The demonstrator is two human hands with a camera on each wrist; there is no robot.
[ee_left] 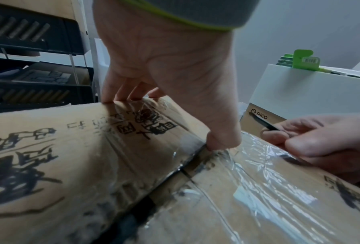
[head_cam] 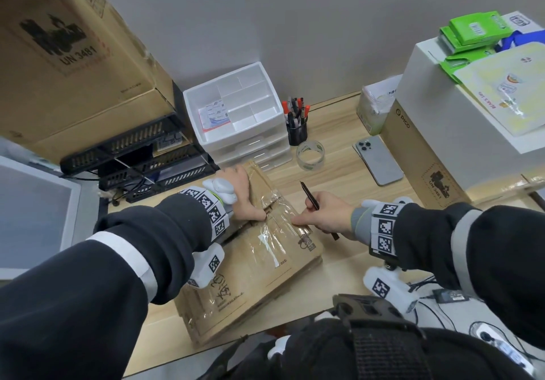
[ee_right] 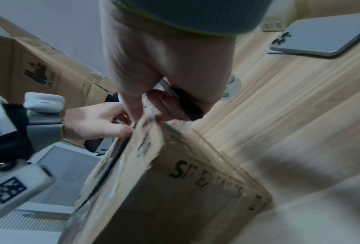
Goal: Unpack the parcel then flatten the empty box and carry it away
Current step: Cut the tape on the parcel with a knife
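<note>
The parcel (head_cam: pixel 253 250) lies flat on the table (head_cam: pixel 339 173), right in front of you, so both hands can reach its top. Shiny tape (head_cam: pixel 272 232) is stuck over the flaps, and the slit between them shows dark.

Your left hand (head_cam: pixel 241 196) lies spread on the far flap, with the thumb tip pushed into the slit. I think you do that to lift the flap.

Your right hand (head_cam: pixel 321 214) has its fingers curled around a thin black cutter (head_cam: pixel 309 195), kept pointing away so it cuts nothing. Its thumb presses on the tape by the slit, close to your left thumb, likely to pull the flaps apart.

The box is not open yet.
</note>
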